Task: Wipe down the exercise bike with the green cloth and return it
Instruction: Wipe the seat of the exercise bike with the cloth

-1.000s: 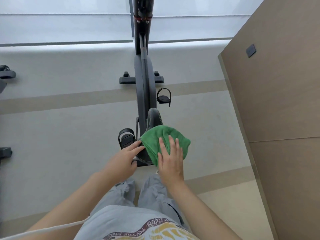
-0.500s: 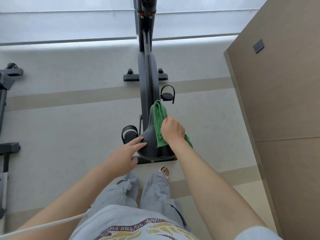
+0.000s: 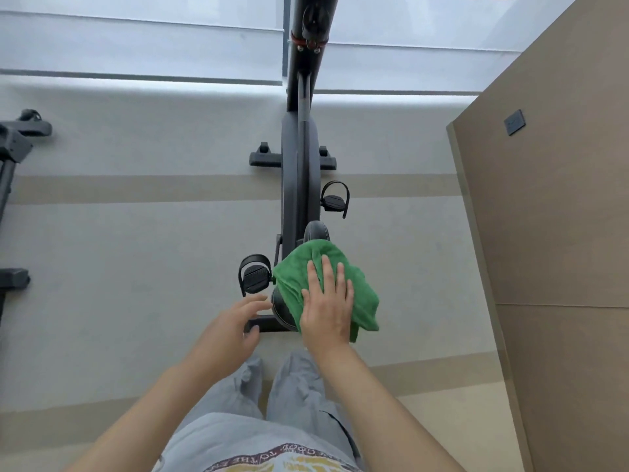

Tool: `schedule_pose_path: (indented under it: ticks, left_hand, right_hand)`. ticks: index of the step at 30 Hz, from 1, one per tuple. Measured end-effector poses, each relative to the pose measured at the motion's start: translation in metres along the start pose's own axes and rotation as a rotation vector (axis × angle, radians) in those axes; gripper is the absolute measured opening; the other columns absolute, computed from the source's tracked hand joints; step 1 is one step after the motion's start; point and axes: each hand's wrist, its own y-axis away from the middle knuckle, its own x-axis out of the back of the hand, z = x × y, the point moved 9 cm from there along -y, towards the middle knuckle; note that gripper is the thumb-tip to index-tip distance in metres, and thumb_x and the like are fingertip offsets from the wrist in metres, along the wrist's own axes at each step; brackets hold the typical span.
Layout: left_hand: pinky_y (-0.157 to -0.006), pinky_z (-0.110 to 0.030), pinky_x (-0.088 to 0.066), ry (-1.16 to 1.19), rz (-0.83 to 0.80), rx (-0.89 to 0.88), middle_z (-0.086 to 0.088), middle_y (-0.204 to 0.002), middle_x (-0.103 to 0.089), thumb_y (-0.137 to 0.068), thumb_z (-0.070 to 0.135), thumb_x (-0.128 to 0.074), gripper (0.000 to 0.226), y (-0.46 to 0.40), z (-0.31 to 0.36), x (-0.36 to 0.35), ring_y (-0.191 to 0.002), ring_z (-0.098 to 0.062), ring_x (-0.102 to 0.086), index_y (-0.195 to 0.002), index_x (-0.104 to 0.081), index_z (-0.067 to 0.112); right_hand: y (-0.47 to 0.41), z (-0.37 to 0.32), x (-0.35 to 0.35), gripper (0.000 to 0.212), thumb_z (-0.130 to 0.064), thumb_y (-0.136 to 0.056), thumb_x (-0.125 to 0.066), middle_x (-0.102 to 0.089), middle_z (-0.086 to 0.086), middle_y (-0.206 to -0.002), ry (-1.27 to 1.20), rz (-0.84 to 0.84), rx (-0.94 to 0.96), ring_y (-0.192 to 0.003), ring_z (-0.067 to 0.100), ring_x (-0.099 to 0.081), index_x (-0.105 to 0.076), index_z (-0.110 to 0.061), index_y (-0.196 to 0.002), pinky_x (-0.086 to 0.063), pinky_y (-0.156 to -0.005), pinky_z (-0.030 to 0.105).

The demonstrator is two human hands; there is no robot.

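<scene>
1. A green cloth (image 3: 326,287) is pressed flat over the saddle (image 3: 316,231) of an exercise bike (image 3: 301,172) by the right hand (image 3: 328,306), fingers straight and spread on the fabric.
2. The left hand (image 3: 235,330) is held open just left of the saddle's rear edge, fingers loosely extended and nothing gripped; contact with the saddle cannot be confirmed.
3. Most of the saddle is hidden by the cloth; only its nose and left rear rim are seen.
4. Strapped pedals are seen on both sides: the left pedal (image 3: 255,274) just beside the cloth, the right pedal (image 3: 335,199) further forward.
5. The bike is flanked by a brown panelled wall (image 3: 551,233) on the right, and by other dark gym equipment (image 3: 13,144) at the far left edge, well apart.
</scene>
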Motion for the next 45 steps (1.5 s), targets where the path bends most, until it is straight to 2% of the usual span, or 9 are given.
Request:
schedule_pose_path:
  ticks: [6,11,14,19,23,26,31,36,45]
  left_hand:
    - [-0.094,-0.028,-0.052,-0.003,-0.014,-0.003,0.036,-0.143,-0.048,-0.098,0.006,-0.055,0.05,-0.005,0.005,0.007,-0.117,0.0,-0.061,-0.137,-0.062,0.037]
    - [-0.094,-0.033,-0.054,-0.035,-0.007,-0.018,0.035,-0.142,-0.049,-0.098,0.006,-0.053,0.049,-0.009,0.011,0.01,-0.115,-0.001,-0.061,-0.137,-0.063,0.035]
    - [-0.095,-0.034,-0.053,-0.044,-0.037,-0.027,0.029,-0.147,-0.05,-0.098,0.008,-0.055,0.048,-0.01,0.011,0.004,-0.11,-0.014,-0.066,-0.139,-0.062,0.032]
    - [-0.086,-0.016,-0.045,-0.051,-0.103,-0.015,0.034,-0.153,-0.045,-0.095,0.011,-0.056,0.055,-0.005,-0.004,-0.014,-0.088,0.012,-0.056,-0.143,-0.06,0.038]
    - [-0.109,-0.024,-0.044,-0.047,-0.126,-0.036,0.038,-0.152,-0.044,-0.093,0.015,-0.056,0.057,0.006,-0.014,-0.022,-0.129,0.0,-0.057,-0.144,-0.058,0.042]
    - [-0.114,-0.025,-0.041,-0.04,-0.122,-0.049,0.037,-0.153,-0.043,-0.093,0.015,-0.056,0.058,0.006,-0.016,-0.02,-0.137,0.003,-0.052,-0.145,-0.057,0.041]
    - [-0.088,-0.005,-0.037,-0.049,-0.101,-0.01,0.033,-0.159,-0.037,-0.096,0.012,-0.055,0.06,-0.01,-0.01,-0.012,-0.116,-0.01,-0.058,-0.149,-0.053,0.041]
    - [-0.085,-0.018,-0.04,-0.17,-0.153,-0.017,0.032,-0.164,-0.027,-0.098,0.014,-0.054,0.06,-0.018,0.005,-0.019,-0.086,-0.011,-0.053,-0.152,-0.048,0.039]
    - [-0.101,-0.022,-0.04,-0.264,-0.161,-0.075,0.023,-0.172,-0.014,-0.094,0.008,-0.052,0.075,-0.006,0.005,-0.024,-0.141,-0.015,-0.047,-0.163,-0.033,0.033]
  right_hand:
    - [-0.112,-0.022,0.005,0.058,-0.013,-0.098,-0.052,-0.035,0.011,-0.166,-0.051,-0.072,-0.002,-0.147,0.041,-0.037,-0.049,-0.017,-0.155,-0.04,-0.115,0.053]
    - [-0.15,-0.016,0.006,0.034,-0.025,-0.102,-0.054,-0.055,0.009,-0.14,-0.166,-0.175,-0.003,-0.117,0.036,-0.058,-0.072,-0.02,-0.13,-0.049,-0.096,0.043]
    - [-0.132,-0.011,0.013,0.04,-0.025,-0.105,-0.056,-0.047,0.009,-0.153,-0.244,-0.166,0.019,-0.132,0.035,-0.052,-0.064,-0.018,-0.144,-0.043,-0.112,0.046]
    - [-0.024,-0.003,0.008,0.055,-0.022,-0.108,-0.049,-0.021,0.007,-0.175,-0.049,-0.054,0.07,-0.158,0.04,-0.025,-0.04,-0.025,-0.162,-0.032,-0.125,0.054]
    - [-0.001,0.001,-0.001,0.058,-0.026,-0.109,-0.044,-0.019,0.004,-0.176,0.037,-0.059,0.055,-0.161,0.037,-0.021,-0.031,-0.027,-0.166,-0.031,-0.124,0.057]
    - [-0.024,-0.005,-0.001,0.058,-0.025,-0.109,-0.042,-0.015,0.003,-0.176,0.041,-0.057,0.063,-0.161,0.038,-0.019,-0.031,-0.028,-0.166,-0.028,-0.126,0.055]
    - [-0.095,-0.015,0.006,0.055,-0.017,-0.106,-0.046,-0.029,0.01,-0.171,-0.064,-0.08,0.037,-0.153,0.044,-0.03,-0.043,-0.021,-0.161,-0.034,-0.124,0.054]
    - [-0.151,-0.012,0.011,0.039,-0.025,-0.107,-0.049,-0.056,0.011,-0.147,-0.246,-0.175,-0.047,-0.125,0.036,-0.058,-0.066,-0.02,-0.141,-0.047,-0.104,0.043]
    - [-0.033,0.004,0.027,0.041,-0.005,-0.104,-0.058,-0.047,0.007,-0.163,-0.294,0.024,0.08,-0.151,0.041,-0.04,-0.065,-0.015,-0.143,-0.04,-0.121,0.055]
